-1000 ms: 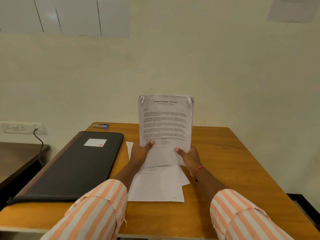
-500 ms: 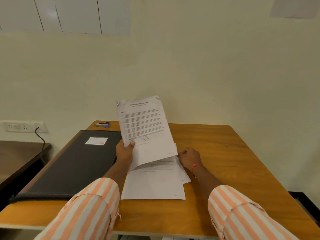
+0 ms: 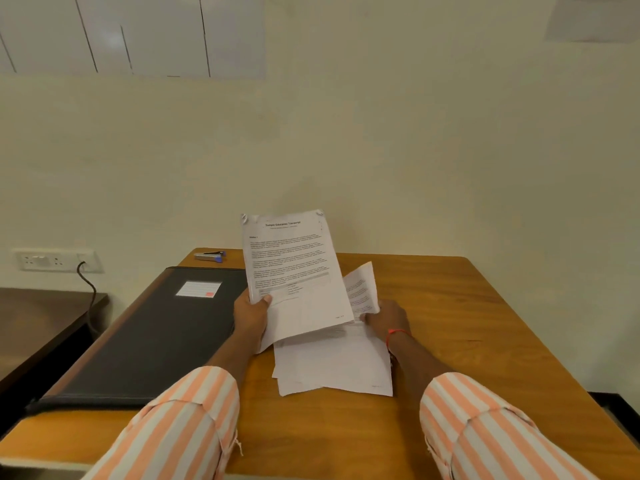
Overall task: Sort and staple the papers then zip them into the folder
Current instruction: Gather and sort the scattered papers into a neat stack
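While the bench [image 3: 467, 306] is carrying everything, the black folder [image 3: 156, 334] is lying flat along its left side, long axis running near to far, and the loose papers [image 3: 332, 368] are lying just right of it. The left hand [image 3: 251, 317] is pinching a printed sheet [image 3: 294, 268] upright in its grip; the right hand [image 3: 388, 318] is pinching a second sheet [image 3: 362, 289] just beside it. The stapler [image 3: 209, 256] is sitting at the far left, nearer the left hand.
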